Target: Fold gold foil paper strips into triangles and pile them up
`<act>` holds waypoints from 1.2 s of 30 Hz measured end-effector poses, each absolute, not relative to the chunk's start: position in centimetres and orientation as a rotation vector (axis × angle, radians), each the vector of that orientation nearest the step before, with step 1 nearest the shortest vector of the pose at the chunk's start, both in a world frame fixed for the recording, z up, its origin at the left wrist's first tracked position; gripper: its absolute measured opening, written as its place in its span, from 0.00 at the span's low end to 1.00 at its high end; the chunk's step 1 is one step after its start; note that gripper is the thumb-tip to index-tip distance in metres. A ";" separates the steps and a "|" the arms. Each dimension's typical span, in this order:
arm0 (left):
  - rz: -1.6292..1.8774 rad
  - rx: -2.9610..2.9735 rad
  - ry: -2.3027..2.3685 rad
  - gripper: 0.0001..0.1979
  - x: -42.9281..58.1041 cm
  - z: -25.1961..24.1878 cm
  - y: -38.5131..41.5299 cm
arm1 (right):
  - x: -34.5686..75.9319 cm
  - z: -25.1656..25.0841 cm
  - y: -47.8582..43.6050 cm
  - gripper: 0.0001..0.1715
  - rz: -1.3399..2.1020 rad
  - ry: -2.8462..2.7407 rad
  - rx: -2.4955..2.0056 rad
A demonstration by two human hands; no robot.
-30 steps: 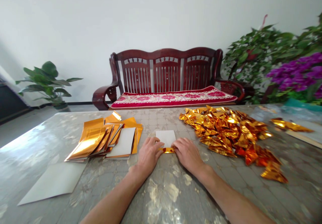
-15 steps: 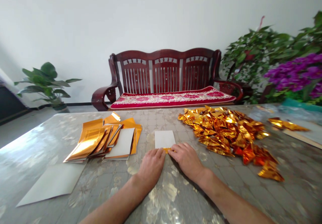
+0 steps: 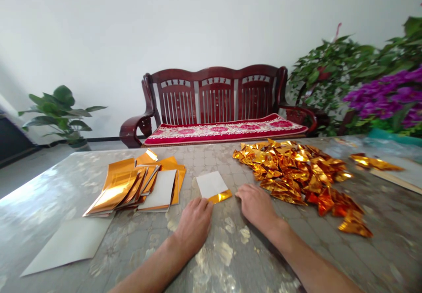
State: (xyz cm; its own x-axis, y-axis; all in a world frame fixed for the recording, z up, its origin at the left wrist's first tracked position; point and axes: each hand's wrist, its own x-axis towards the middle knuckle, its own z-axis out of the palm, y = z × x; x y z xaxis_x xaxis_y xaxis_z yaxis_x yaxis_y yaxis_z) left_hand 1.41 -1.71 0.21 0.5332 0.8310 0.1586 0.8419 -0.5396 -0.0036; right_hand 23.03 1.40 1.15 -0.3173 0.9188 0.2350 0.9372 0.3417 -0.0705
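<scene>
A small sheet of gold foil paper [image 3: 212,185] lies white side up on the table, its near edge folded over to show a gold strip. My left hand [image 3: 195,222] rests palm down with its fingertips touching the folded gold edge, fingers flat. My right hand [image 3: 257,206] lies flat on the table just right of the sheet, apart from it, fingers stretched and holding nothing. A fanned stack of flat gold sheets [image 3: 138,185] sits to the left. To the right spreads a pile of folded gold pieces [image 3: 300,170].
A large white sheet [image 3: 70,242] lies at the near left of the marbled table [image 3: 231,258]. More gold pieces [image 3: 376,162] lie far right. Beyond the table stand a dark wooden bench [image 3: 217,104] with a red cushion, a potted plant [image 3: 61,113], and purple flowers [image 3: 389,97].
Both hands pressed the folded edge together earlier. My right hand has now drawn off to the right, and the sheet has turned slightly, showing its gold fold.
</scene>
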 end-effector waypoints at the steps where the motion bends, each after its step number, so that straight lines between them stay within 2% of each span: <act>1: -0.242 -2.685 -1.462 0.09 1.6 0.2 -1.9 | 23.2 0.9 1.6 0.19 -0.063 -2.314 -1.689; 3: -0.302 -2.694 -1.477 0.09 2.1 0.1 -2.2 | 23.2 0.6 1.9 0.18 0.007 -2.228 -1.693; 7: -0.366 -2.741 -1.533 0.08 3.3 -0.2 -2.6 | 22.1 0.2 1.9 0.11 0.034 -2.173 -1.638; 11: -0.431 -2.836 -1.523 0.10 3.9 -0.3 -2.9 | 20.6 -0.1 2.0 0.13 0.043 -2.154 -1.619; 16: -0.780 -2.905 -1.582 0.14 3.3 0.0 -2.1 | 19.7 -0.3 2.1 0.14 0.075 -2.169 -1.620; 20: -0.986 -2.621 -1.744 0.07 2.2 0.1 -0.1 | 19.8 -0.4 1.6 0.12 0.132 -2.255 -1.448; 22: -0.877 -2.574 -1.824 0.15 1.8 0.0 0.9 | 19.8 -0.3 1.5 0.10 0.156 -2.302 -1.377; 25: -0.680 -2.606 -1.921 0.21 1.4 -0.1 1.5 | 19.8 -0.2 1.6 0.07 0.174 -2.340 -1.354; 28: -0.584 -2.683 -1.989 0.19 1.4 0.2 1.5 | 19.7 0.0 1.6 0.06 0.184 -2.329 -1.391; 31: -0.518 -2.702 -2.074 0.15 1.4 0.7 1.4 | 19.9 0.3 1.4 0.09 0.212 -2.318 -1.430; 36: -0.560 -2.661 -2.127 0.11 1.1 0.9 1.5 | 20.4 0.8 0.7 0.13 0.234 -2.345 -1.470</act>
